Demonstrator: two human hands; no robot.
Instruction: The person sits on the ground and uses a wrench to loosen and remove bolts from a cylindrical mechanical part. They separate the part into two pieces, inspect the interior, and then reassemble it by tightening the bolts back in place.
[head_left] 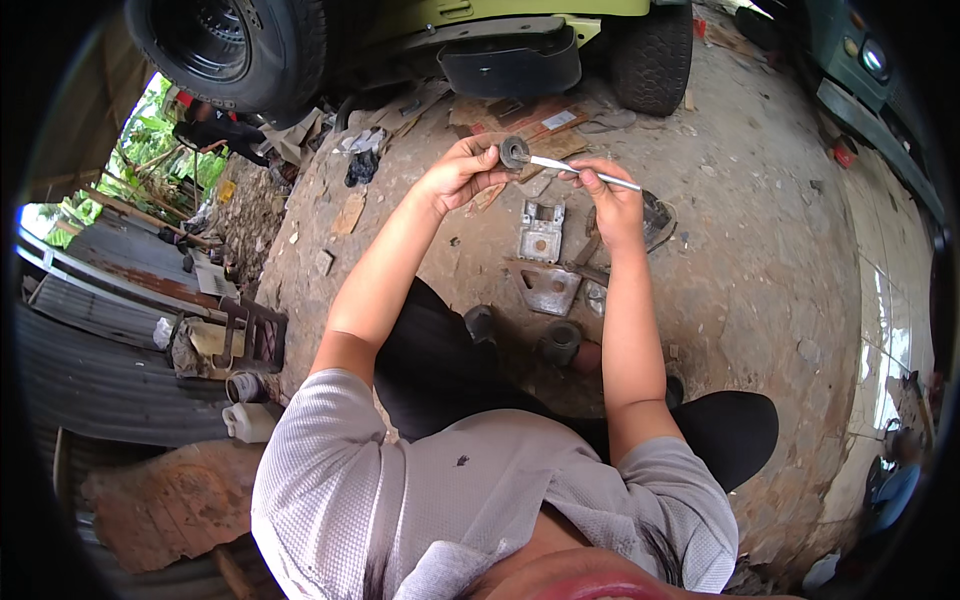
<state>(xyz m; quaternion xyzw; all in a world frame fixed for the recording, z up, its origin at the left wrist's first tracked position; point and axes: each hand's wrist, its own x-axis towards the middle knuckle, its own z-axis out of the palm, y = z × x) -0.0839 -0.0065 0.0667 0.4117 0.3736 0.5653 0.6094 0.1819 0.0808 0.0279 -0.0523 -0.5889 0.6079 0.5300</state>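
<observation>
My left hand (468,172) grips a dark round bushing (514,152), a thick ring with a hole in its middle, between thumb and fingers. In my right hand (608,196) is a slim silver-and-white stick-like tool (560,164), its exact kind unclear. The tool's narrow end meets or nearly meets the bushing's side; I cannot tell if they touch. On the ground below lie a square metal bracket (541,232), a flat metal plate with a cutout (549,288) and a dark cylindrical part (562,341).
A yellow-green vehicle (470,10) with large tyres stands ahead, a dark green vehicle (860,60) at far right. Wooden boards (535,122) lie under the first. A plastic jug (250,423) and corrugated sheets (100,370) are at left. Other people are at far left and lower right.
</observation>
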